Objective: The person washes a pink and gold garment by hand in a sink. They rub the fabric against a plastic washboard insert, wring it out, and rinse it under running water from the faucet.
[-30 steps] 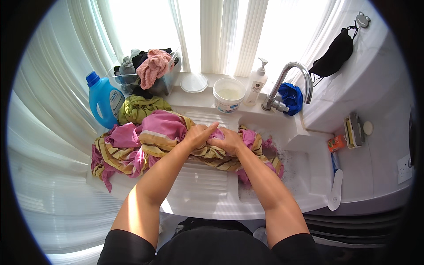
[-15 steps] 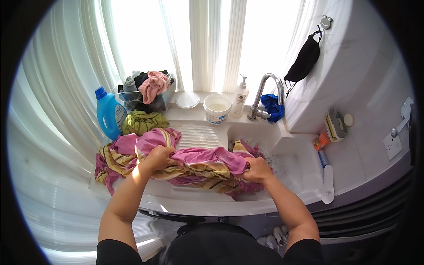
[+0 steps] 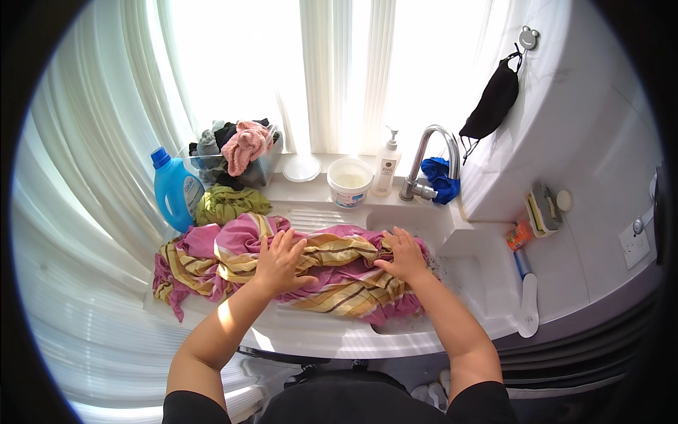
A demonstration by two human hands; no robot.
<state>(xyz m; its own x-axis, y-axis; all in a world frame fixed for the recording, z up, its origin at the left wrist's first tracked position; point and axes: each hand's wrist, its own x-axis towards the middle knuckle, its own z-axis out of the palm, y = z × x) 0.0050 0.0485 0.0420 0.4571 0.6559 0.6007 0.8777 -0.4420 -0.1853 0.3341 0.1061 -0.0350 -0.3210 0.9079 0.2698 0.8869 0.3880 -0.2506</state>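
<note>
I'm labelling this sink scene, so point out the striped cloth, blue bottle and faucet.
Striped cloth (image 3: pixel 339 251): head view, yellow-striped middle.
Blue bottle (image 3: pixel 179 189): head view, body.
Faucet (image 3: pixel 418 158): head view, upright pipe.

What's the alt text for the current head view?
Open left hand and right hand, both on or just above a bunched pink and yellow striped cloth lying across a white sink. Behind the cloth stand a blue bottle, a white tub and a tap; a black mask hangs at right.
</note>
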